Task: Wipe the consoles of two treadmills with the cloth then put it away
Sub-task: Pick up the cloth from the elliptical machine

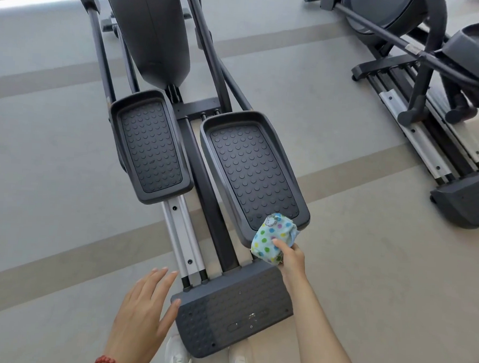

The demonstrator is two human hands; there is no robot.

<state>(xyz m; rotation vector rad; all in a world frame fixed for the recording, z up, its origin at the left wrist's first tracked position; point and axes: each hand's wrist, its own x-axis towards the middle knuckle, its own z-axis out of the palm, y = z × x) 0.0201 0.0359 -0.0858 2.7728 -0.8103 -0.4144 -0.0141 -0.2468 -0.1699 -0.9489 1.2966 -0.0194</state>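
My right hand point(291, 257) grips a bunched white cloth point(273, 237) with coloured dots, holding it over the rear edge of the right foot pedal point(251, 171) of a dark grey exercise machine. My left hand point(142, 312) hovers open, fingers spread, beside the machine's rear base cover point(234, 308). The left foot pedal point(150, 146) lies further forward. No console is in view; the machine's upper part is cut off by the top of the frame.
A second exercise machine point(432, 88) stands at the right, across a strip of grey floor point(355, 229). My white shoes point(178, 355) stand just behind the base cover. Silver rails point(180, 233) run under the left pedal.
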